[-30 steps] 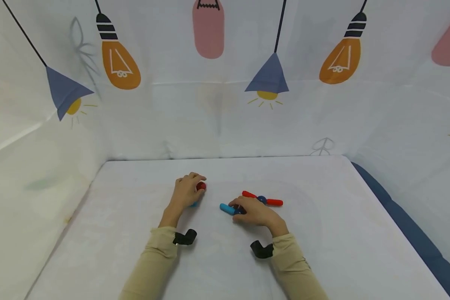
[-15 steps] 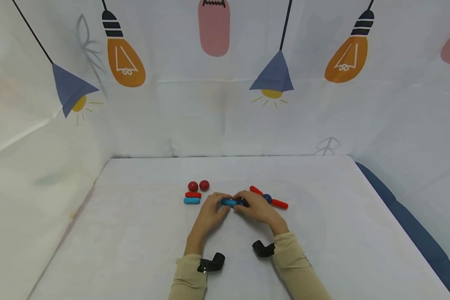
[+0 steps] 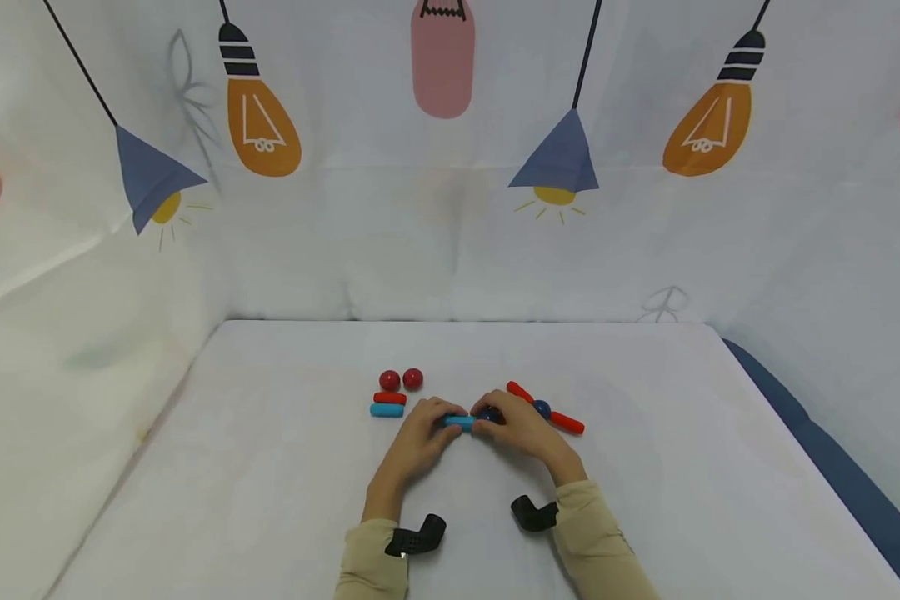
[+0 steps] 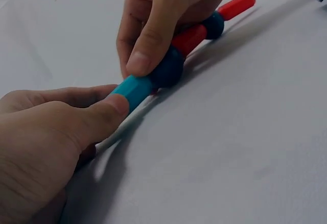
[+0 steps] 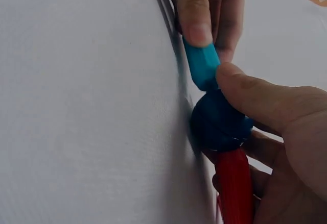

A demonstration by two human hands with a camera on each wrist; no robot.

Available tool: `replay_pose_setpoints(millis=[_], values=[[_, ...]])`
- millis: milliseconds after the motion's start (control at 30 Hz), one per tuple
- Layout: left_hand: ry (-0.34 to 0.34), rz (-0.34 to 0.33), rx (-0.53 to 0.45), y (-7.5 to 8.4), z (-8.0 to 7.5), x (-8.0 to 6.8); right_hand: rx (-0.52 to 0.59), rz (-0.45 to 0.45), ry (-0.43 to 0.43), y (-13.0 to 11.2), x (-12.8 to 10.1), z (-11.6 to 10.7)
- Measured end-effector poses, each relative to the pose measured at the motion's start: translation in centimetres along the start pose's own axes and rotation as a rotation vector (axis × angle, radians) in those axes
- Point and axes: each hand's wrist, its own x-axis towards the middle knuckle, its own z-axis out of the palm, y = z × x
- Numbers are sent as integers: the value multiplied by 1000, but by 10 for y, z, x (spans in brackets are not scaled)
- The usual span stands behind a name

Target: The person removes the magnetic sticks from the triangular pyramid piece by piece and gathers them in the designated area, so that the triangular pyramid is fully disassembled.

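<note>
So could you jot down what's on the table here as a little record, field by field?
left hand: pinches the light blue stick
right hand: grips the dark blue ball at that stick's end
chain: a red stick joins the ball's other side
beyond the right hand: second blue ball with a far red stick
spare pieces: two red balls, short red stick, short blue stick
surface: white table

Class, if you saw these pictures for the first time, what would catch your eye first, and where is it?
At the table's middle, the left hand and right hand pinch a light blue rod joined to a dark blue ball, with red rods running on to the right. Left of them lie two red balls. Big orange bulbs decorate the backdrop.
</note>
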Motion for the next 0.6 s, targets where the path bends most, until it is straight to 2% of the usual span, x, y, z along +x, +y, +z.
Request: replay_pose_setpoints(millis=[133, 333, 433, 500, 600], values=[[-23, -9, -11, -1, -3, -3, 26, 7, -10, 2, 0, 1], [-28, -46, -30, 7, -18, -11, -10, -14, -1, -2, 0, 1], [-65, -35, -47, 11, -24, -11, -23, -2, 7, -3, -1, 1], [-96, -20, -52, 14, -31, -10, -21, 7, 12, -3, -2, 0], [-109, -47, -46, 18, -47, -11, -18, 28, 1, -2, -1, -1]])
